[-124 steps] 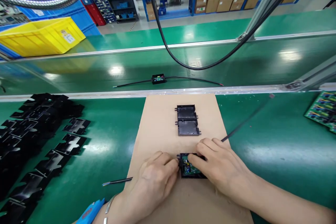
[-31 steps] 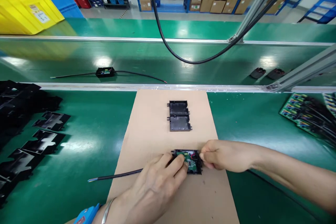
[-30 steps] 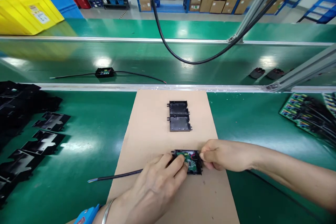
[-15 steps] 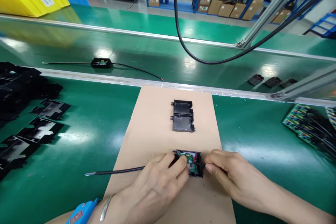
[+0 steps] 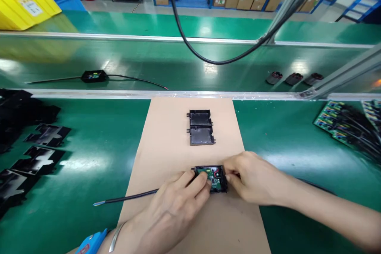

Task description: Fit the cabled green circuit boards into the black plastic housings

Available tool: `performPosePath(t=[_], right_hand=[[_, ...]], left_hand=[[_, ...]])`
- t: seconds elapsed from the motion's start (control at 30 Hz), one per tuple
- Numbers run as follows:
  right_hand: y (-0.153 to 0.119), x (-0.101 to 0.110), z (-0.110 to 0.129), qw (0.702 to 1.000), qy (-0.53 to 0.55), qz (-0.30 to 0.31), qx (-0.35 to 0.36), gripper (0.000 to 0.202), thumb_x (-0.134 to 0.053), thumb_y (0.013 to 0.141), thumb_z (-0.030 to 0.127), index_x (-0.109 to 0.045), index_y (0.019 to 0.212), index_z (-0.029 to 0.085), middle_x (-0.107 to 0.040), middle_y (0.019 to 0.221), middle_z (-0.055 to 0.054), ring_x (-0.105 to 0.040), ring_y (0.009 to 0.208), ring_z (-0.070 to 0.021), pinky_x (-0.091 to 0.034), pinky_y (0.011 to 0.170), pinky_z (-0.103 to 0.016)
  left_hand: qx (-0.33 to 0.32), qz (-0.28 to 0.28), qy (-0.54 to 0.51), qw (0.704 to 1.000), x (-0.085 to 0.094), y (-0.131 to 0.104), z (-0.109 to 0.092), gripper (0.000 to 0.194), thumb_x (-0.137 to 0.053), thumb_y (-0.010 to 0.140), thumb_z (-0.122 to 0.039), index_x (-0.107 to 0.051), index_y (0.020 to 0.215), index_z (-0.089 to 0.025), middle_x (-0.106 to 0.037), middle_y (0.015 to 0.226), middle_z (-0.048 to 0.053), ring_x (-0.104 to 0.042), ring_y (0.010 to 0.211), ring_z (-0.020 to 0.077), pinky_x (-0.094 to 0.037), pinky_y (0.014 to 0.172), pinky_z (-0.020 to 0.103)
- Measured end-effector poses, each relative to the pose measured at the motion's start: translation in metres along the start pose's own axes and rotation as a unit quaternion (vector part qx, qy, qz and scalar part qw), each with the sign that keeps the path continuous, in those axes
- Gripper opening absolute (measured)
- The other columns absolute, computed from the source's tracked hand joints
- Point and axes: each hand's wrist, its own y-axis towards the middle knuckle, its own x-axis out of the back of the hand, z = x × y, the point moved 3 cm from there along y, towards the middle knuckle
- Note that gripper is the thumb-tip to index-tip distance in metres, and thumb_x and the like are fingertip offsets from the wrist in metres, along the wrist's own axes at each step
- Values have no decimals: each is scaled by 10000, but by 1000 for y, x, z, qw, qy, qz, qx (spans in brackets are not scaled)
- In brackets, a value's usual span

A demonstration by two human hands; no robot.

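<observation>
A black box [image 5: 224, 184] with a green circuit board [image 5: 214, 174] inside lies on the cardboard sheet [image 5: 178, 127]. My left hand [image 5: 181, 198] grips the box's left side, fingertips on the board. At the box's right edge, my right hand [image 5: 247, 174] has thumb and forefinger pinched together; what lies between them is hidden. A black cable [image 5: 127, 197] with bared wire ends runs out to the left from under my left hand. Another dark cable [image 5: 315, 185] shows beyond my right forearm. Two black housings [image 5: 201, 135] sit farther back on the cardboard.
Black plastic parts [image 5: 38, 158] are piled at the left. Circuit boards with cables [image 5: 348, 123] lie at the right. Behind the metal rail [image 5: 119, 94] are a wired box [image 5: 93, 76] and three dark round parts [image 5: 294, 78]. A thick black cable [image 5: 220, 62] hangs overhead.
The view has shifted. My right hand has moved up and in closer against the box's right edge, and a dark cable now shows beyond the right forearm.
</observation>
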Motion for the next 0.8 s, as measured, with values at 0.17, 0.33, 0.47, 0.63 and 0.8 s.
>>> performPosePath(t=[0.17,0.33,0.47,0.63,0.8], right_hand=[[13,6,3,998,-17,48,-39,117,-541,656,145,-572,552,188,-623,591,-60,-554,589,-180,-308,494,-253],[6,12,3,999,-20,43,1,151,-521,707,143,-605,594,197,-625,584,-30,-553,570,-159,-331,507,-246],[-8,6,-2,997,-23,-36,66,141,-504,792,156,-636,808,200,-647,785,-36,-578,726,-172,-374,630,-267],[-16,-15,-7,975,-48,-143,162,237,-397,796,26,-570,748,180,-568,777,-45,-478,693,-171,-331,611,-299],[-16,-27,-14,963,-4,-200,179,220,-400,823,43,-567,756,170,-539,751,-40,-432,730,-182,-325,654,-315]], left_hand=[[16,18,-3,1000,7,6,-1,636,-390,727,22,-419,1337,-155,-564,1201,81,-501,970,249,-511,826,403],[24,36,36,998,19,16,-12,759,-439,694,-31,-321,1429,-181,-586,1075,63,-492,833,245,-478,689,389],[43,37,80,995,12,18,-19,755,-467,695,-79,-326,1433,-145,-582,1042,78,-474,828,262,-443,675,408],[84,42,64,994,1,18,-20,791,-471,686,-77,-296,1453,-157,-569,1115,85,-465,918,293,-434,720,436],[113,33,-1,993,15,19,-18,757,-458,697,-70,-355,1422,-261,-564,1149,41,-475,932,260,-439,774,430]])
